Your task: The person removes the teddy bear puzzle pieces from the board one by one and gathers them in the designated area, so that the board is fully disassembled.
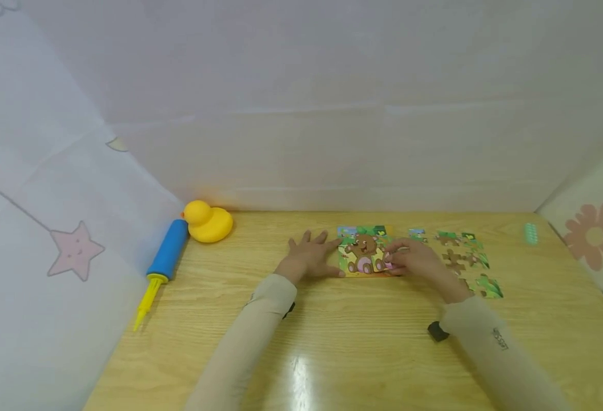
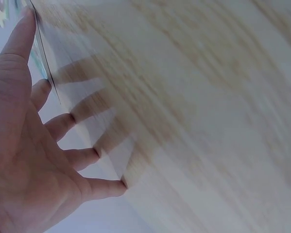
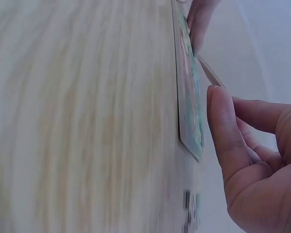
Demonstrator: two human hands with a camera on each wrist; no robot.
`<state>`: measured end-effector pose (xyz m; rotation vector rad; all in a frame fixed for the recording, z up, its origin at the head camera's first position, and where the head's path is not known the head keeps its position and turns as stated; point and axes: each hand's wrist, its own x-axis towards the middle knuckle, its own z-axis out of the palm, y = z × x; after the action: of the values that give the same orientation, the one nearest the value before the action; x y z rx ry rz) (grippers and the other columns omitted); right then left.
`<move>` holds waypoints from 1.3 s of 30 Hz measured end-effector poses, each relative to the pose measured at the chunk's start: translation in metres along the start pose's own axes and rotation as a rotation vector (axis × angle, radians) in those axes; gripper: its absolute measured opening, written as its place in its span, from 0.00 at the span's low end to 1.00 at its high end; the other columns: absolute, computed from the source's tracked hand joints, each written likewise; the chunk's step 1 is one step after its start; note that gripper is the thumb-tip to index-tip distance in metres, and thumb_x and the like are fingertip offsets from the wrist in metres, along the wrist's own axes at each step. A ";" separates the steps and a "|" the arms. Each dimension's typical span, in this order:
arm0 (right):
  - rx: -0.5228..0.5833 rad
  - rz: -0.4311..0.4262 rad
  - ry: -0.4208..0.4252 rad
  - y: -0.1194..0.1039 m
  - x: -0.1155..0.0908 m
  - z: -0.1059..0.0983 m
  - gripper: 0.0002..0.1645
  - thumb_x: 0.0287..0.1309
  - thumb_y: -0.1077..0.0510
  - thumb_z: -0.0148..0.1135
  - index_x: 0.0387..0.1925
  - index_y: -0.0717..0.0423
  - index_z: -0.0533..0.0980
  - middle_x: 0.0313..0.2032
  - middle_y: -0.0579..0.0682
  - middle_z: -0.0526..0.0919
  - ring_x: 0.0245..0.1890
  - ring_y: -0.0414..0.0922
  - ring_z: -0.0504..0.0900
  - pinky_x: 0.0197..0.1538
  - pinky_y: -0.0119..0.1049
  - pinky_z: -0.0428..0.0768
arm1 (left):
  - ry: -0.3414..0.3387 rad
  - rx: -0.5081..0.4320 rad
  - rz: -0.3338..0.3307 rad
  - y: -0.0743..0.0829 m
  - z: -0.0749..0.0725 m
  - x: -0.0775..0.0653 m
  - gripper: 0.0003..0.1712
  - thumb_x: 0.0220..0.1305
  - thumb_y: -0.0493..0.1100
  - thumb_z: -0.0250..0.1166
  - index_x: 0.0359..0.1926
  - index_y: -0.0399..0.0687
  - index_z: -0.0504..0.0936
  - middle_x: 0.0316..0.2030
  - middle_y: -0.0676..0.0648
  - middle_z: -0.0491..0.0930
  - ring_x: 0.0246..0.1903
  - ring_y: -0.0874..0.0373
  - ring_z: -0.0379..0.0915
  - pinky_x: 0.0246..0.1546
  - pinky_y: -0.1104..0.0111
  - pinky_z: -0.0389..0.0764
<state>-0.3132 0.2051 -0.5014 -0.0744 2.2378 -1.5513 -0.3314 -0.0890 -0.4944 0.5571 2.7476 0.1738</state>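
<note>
A jigsaw puzzle with a brown bear picture lies on the wooden table, partly covered by the right hand in the head view. My left hand rests with spread fingers at its left edge; in the left wrist view this hand has its fingertips on the table and its thumb at the puzzle's edge. My right hand pinches a puzzle piece over the puzzle's right side. Seen from the right wrist, the piece is tilted between thumb and fingers, above the puzzle board.
Several loose puzzle pieces lie right of the puzzle. A small green object is near the back right corner. A yellow rubber duck and a blue and yellow hand pump lie at the left. Printed cloth walls enclose the table.
</note>
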 end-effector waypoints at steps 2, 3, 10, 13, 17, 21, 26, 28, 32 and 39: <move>-0.001 -0.025 0.001 0.003 -0.009 -0.009 0.26 0.71 0.59 0.59 0.64 0.69 0.69 0.53 0.64 0.84 0.41 0.42 0.88 0.46 0.37 0.88 | 0.001 0.001 0.002 -0.001 0.000 0.001 0.53 0.58 0.81 0.57 0.80 0.78 0.48 0.82 0.49 0.43 0.79 0.31 0.35 0.69 0.24 0.43; -0.004 -0.028 0.012 0.005 -0.013 -0.013 0.27 0.70 0.58 0.61 0.64 0.68 0.69 0.53 0.64 0.84 0.41 0.43 0.88 0.46 0.37 0.88 | 0.002 0.000 0.003 -0.001 0.000 0.001 0.54 0.58 0.81 0.57 0.80 0.78 0.48 0.82 0.49 0.43 0.79 0.31 0.34 0.69 0.24 0.43; -0.039 -0.043 0.048 0.014 -0.042 -0.037 0.27 0.72 0.56 0.58 0.65 0.67 0.68 0.55 0.65 0.82 0.43 0.45 0.88 0.43 0.36 0.88 | 0.001 -0.005 0.004 -0.001 -0.002 0.000 0.53 0.58 0.80 0.58 0.80 0.78 0.48 0.82 0.48 0.43 0.79 0.30 0.35 0.68 0.24 0.43; -0.105 -0.014 0.071 0.021 -0.050 -0.046 0.29 0.72 0.52 0.59 0.67 0.63 0.69 0.55 0.63 0.83 0.41 0.42 0.88 0.26 0.33 0.83 | -0.002 -0.003 0.003 0.001 -0.003 -0.001 0.53 0.58 0.80 0.58 0.80 0.78 0.48 0.82 0.48 0.43 0.79 0.30 0.35 0.68 0.23 0.44; -0.186 0.029 0.096 0.024 -0.059 -0.052 0.29 0.72 0.49 0.57 0.67 0.60 0.70 0.51 0.58 0.86 0.37 0.41 0.88 0.20 0.35 0.76 | -0.006 -0.005 0.000 0.002 -0.005 -0.002 0.53 0.58 0.80 0.58 0.80 0.77 0.48 0.82 0.47 0.43 0.79 0.30 0.35 0.69 0.24 0.43; -0.175 0.038 0.096 0.027 -0.065 -0.052 0.28 0.73 0.52 0.56 0.67 0.65 0.70 0.57 0.65 0.80 0.37 0.38 0.87 0.34 0.34 0.86 | -0.006 -0.012 0.002 0.002 -0.004 -0.002 0.53 0.58 0.80 0.59 0.80 0.77 0.49 0.82 0.47 0.43 0.79 0.30 0.35 0.69 0.24 0.43; -0.061 0.032 0.069 0.031 -0.069 -0.051 0.28 0.73 0.58 0.55 0.66 0.74 0.67 0.56 0.70 0.79 0.39 0.38 0.87 0.45 0.35 0.88 | -0.002 -0.016 0.002 0.002 -0.003 -0.003 0.53 0.59 0.79 0.59 0.80 0.77 0.49 0.82 0.47 0.44 0.79 0.30 0.35 0.69 0.24 0.43; -0.053 0.028 0.069 0.033 -0.070 -0.051 0.28 0.73 0.60 0.55 0.65 0.75 0.67 0.50 0.65 0.83 0.38 0.38 0.88 0.45 0.35 0.88 | 0.000 -0.016 0.002 0.003 -0.003 -0.003 0.53 0.59 0.79 0.59 0.80 0.77 0.48 0.82 0.47 0.44 0.79 0.30 0.35 0.69 0.24 0.43; -0.083 0.009 0.073 0.039 -0.069 -0.052 0.28 0.73 0.60 0.55 0.65 0.76 0.67 0.48 0.60 0.86 0.38 0.37 0.88 0.43 0.34 0.88 | 0.002 -0.017 0.005 0.003 -0.003 -0.003 0.53 0.59 0.79 0.59 0.80 0.77 0.49 0.82 0.47 0.44 0.79 0.30 0.35 0.69 0.24 0.43; -0.099 -0.004 0.070 0.041 -0.071 -0.053 0.29 0.74 0.57 0.55 0.65 0.76 0.68 0.53 0.65 0.84 0.39 0.39 0.89 0.43 0.34 0.88 | -0.001 -0.034 0.008 0.002 -0.004 -0.003 0.53 0.58 0.79 0.60 0.80 0.77 0.49 0.82 0.47 0.44 0.79 0.30 0.34 0.68 0.24 0.42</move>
<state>-0.2598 0.2864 -0.5011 -0.0540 2.3696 -1.4656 -0.3291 -0.0885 -0.4893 0.5590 2.7370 0.2213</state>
